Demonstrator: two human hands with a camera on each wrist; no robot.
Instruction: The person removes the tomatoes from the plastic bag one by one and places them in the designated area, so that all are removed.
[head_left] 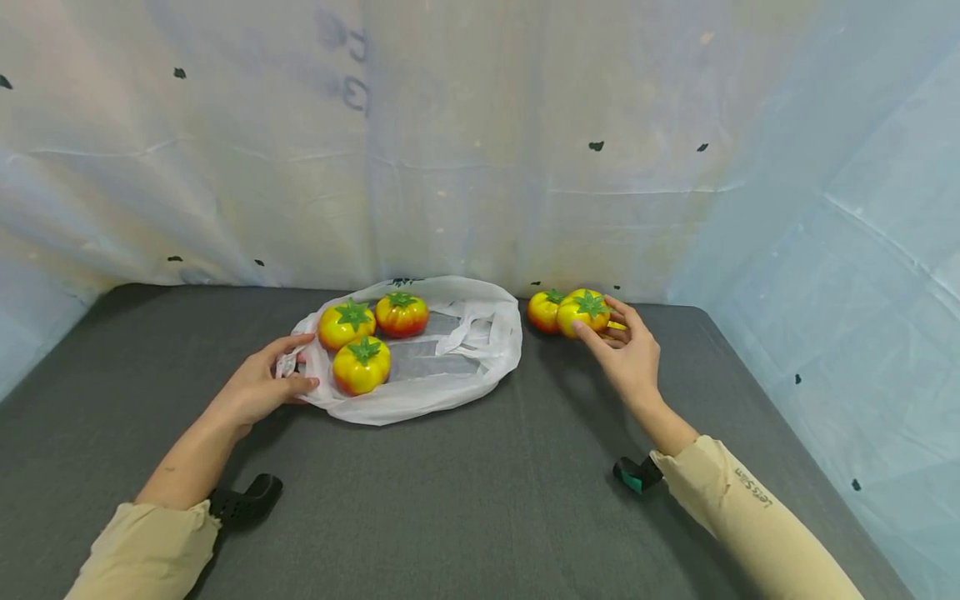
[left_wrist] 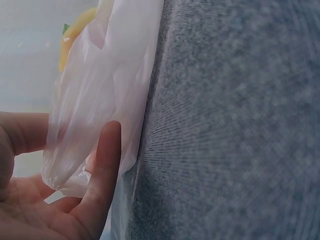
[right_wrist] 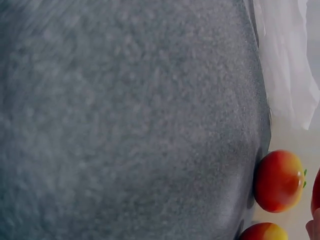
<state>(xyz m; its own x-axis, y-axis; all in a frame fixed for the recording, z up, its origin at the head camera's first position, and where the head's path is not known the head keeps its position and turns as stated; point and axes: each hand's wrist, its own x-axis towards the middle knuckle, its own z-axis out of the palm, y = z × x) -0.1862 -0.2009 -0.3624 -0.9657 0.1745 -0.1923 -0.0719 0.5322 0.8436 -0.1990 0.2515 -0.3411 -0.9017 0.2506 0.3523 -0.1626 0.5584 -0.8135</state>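
A white plastic bag (head_left: 420, 408) lies spread open on the table, with three yellow-red tomatoes inside: one at the upper left (head_left: 347, 324), another at the back (head_left: 402, 314) and one in front (head_left: 362, 365). My left hand (head_left: 262, 383) holds the bag's bunched left edge between thumb and fingers, which the left wrist view also shows. Right of the bag, my right hand (head_left: 626, 350) grips a yellow tomato (head_left: 573, 313) by its side. Just behind it is another tomato (head_left: 542, 312). The right wrist view shows a further tomato (right_wrist: 263, 232) on the table, mostly hidden by the hand in the head view.
The dark grey table (head_left: 450, 500) ends at a plastic-sheeted wall (head_left: 450, 167) at the back. Another sheeted wall (head_left: 862, 292) stands on the right. Loose bag handles (head_left: 472, 329) lie over the bag's right part.
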